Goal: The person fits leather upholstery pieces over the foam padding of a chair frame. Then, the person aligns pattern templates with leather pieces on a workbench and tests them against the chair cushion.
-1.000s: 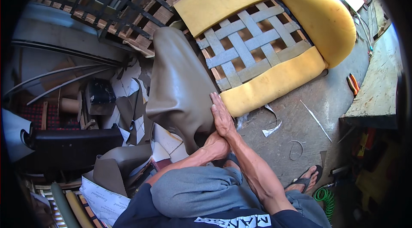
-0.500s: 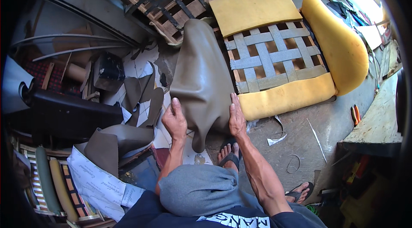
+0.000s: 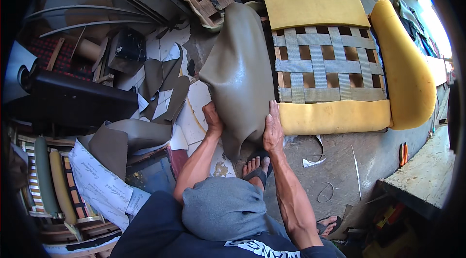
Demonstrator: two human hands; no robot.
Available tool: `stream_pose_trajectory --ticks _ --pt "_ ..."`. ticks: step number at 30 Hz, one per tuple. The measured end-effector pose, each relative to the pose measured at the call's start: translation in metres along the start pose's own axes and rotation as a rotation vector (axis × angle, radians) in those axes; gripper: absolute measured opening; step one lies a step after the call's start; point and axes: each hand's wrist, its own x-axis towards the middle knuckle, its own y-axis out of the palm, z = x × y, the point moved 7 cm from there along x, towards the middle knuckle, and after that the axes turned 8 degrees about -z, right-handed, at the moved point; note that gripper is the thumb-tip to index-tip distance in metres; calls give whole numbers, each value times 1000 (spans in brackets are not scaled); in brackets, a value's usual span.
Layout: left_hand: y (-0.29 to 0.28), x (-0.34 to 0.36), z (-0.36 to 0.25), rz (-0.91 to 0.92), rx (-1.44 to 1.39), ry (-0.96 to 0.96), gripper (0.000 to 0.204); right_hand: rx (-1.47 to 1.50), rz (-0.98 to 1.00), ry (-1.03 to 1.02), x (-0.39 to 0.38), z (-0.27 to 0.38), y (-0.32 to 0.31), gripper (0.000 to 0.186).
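At the far left, a long dark brown padded piece with a smooth cover (image 3: 87, 97) lies beside a scuffed black box (image 3: 127, 49). Below it, a grey-green padded roll (image 3: 44, 178) sits next to a narrow yellow roll (image 3: 63, 187), and a white printed sheet (image 3: 99, 185) spreads to their right. Trimmed brown leatherette scraps (image 3: 162, 76) are strewn over pale tiles.

Next comes the person's left hand (image 3: 212, 118), set against the lower left edge of a glossy brown leatherette cover (image 3: 242, 73). Its fingers are largely hidden from me, so I cannot tell whether they grip. The cover stands in the middle, draped over a tall rounded form, creased low down, its near end drooping to a point above a sandalled foot (image 3: 256, 168).

On its right side the right hand (image 3: 273, 131) lies flat, fingers straight and close together, just beside a yellow foam strip (image 3: 335, 117). That strip edges a wooden frame crossed with grey woven webbing (image 3: 318, 66). Rightmost are a plump yellow foam armrest (image 3: 405, 68), orange-handled pliers (image 3: 403, 154) on the floor and a worn pale table (image 3: 422, 165).
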Motion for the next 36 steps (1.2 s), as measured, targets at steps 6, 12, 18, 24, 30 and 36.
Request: stream_pose_trajectory --ticks 6,12,18,24,30,36 --pt "33 -9 35 204 -279 -250 31 -16 11 -16 3 -3 -3 58" --pt "47 -10 51 282 -252 -299 20 -19 54 5 0 1 -3 55" --pt "50 0 -17 230 -332 -34 22 -2 72 38 16 -8 -36 57" --pt "41 5 -24 180 -194 -7 21 -233 63 109 20 6 -120 44" --pt "-29 -2 -24 12 19 -349 35 -478 -825 -131 63 46 -345 30" --pt "-35 22 -134 51 -197 -160 50 -1172 -879 -32 160 129 -515 73"
